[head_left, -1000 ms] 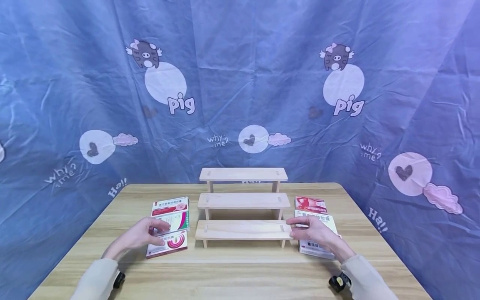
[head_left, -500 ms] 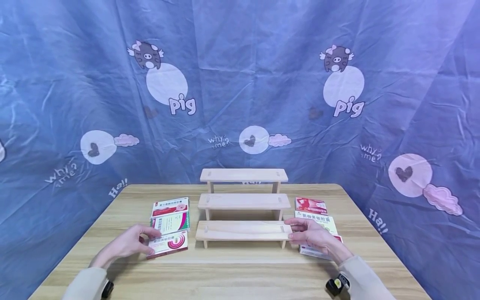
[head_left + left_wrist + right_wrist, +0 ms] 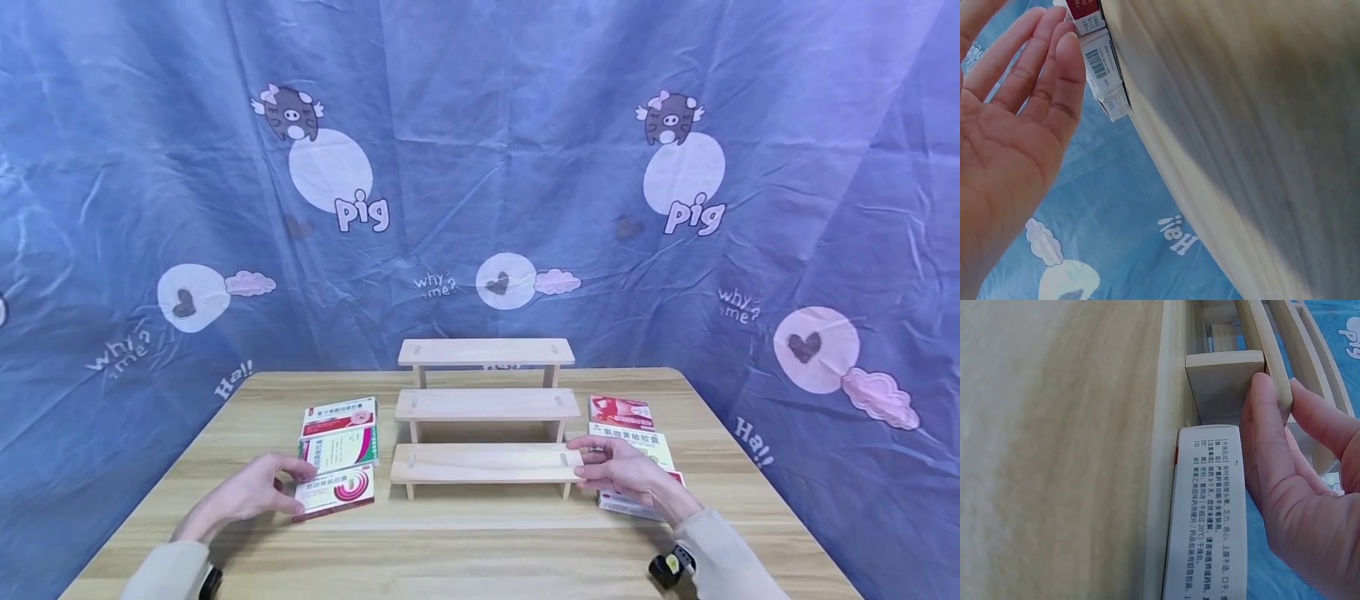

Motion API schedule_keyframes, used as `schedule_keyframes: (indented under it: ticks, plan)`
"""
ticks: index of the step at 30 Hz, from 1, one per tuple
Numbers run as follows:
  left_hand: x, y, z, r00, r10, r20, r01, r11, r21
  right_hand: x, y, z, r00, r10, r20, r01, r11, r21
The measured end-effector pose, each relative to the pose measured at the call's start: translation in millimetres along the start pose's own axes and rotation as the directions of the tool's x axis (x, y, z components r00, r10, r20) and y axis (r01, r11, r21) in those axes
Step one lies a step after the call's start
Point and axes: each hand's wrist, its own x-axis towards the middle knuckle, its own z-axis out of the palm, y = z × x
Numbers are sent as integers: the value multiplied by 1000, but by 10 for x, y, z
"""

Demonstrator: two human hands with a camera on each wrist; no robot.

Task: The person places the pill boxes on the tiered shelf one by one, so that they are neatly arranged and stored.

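Observation:
A three-step wooden display stand (image 3: pixel 483 463) stands mid-table. My right hand (image 3: pixel 626 475) pinches the right end of its lowest board, with thumb and fingers on opposite faces in the right wrist view. Three flat medicine boxes lie in a column left of the stand. At the left end of the nearest one, white with pink rings (image 3: pixel 336 492), is my left hand (image 3: pixel 247 496), its fingers nearly straight in the left wrist view and fingertips right at the box ends. Under and behind my right hand lies a white medicine box (image 3: pixel 1210 512), partly hidden in the head view.
Farther back on the left are a green-and-white box (image 3: pixel 341 450) and a red-and-white box (image 3: pixel 339 417). On the right lie a red box (image 3: pixel 621 412) and a white-and-green box (image 3: pixel 637 446). A blue printed curtain (image 3: pixel 450 167) hangs behind and beside the wooden table (image 3: pixel 465 558).
My left hand has drawn back left and toward me, from over the near boxes to the nearest one's left end. My right hand has closed around the board's end. The stand stays put.

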Motion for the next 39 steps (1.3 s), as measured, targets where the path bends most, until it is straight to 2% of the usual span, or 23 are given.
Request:
schedule_keyframes:
  ticks: [5, 11, 17, 24, 33, 39]
  plan:
    - [10, -9, -3, 1000, -9, 8, 9, 1000, 28, -8, 9, 0, 1000, 3, 4, -3, 1000, 11]
    - [-10, -26, 4, 999, 24, 24, -25, 999, 45, -16, 21, -6, 1000, 4, 22, -5, 1000, 10]
    - [-23, 7, -9, 999, 8, 43, -11, 998, 61, -17, 17, -13, 1000, 4, 12, -4, 1000, 10]
    - [-33, 28, 3, 993, 16, 115, -22, 998, 55, -1, 2, -15, 1000, 9, 28, -9, 1000, 0]
    - [14, 39, -5, 993, -53, 110, 43, 995, 94, 12, -29, -9, 1000, 16, -3, -16, 1000, -8]
    - [7, 40, -10, 993, -57, 101, 54, 998, 33, 23, -29, 7, 1000, 17, -5, -17, 1000, -4]
